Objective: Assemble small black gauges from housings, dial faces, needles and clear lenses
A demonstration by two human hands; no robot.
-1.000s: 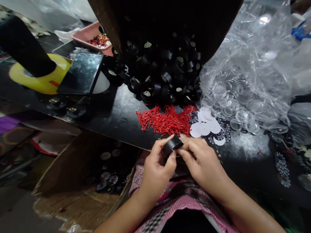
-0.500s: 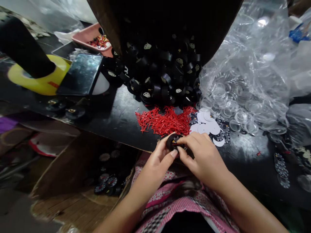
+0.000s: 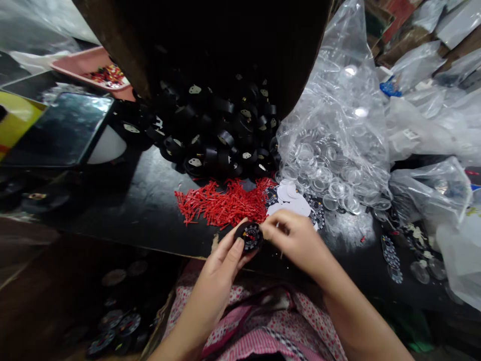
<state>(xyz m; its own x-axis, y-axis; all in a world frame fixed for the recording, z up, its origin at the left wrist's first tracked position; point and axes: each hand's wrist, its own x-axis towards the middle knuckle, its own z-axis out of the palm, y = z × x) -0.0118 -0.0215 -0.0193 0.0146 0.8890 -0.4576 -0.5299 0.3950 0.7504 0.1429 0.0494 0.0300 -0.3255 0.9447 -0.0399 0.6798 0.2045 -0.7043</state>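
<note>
My left hand (image 3: 221, 260) is closed around a small round black dial gauge (image 3: 251, 237). White markings and a red pointer show on its face, which is turned up toward me. At the gauge's right rim is my right hand (image 3: 295, 235), thumb and fingertips pinched together; what they hold, if anything, is hidden. Just beyond both hands lies a heap of red pointers (image 3: 221, 203). White paper discs (image 3: 291, 200) and printed black dial faces (image 3: 316, 213) are spread to its right.
A dark open box (image 3: 210, 40) spills black round housings (image 3: 225, 138) onto the black table (image 3: 150, 220). Clear round covers (image 3: 319, 170) fill a plastic bag at right. A phone (image 3: 63, 128) and pink tray (image 3: 84, 60) are at left. Below the table edge lie finished-looking gauges (image 3: 128, 325).
My right hand has drawn back from the gauge's face to its right rim, uncovering the dial and red pointer. The view has shifted to the right.
</note>
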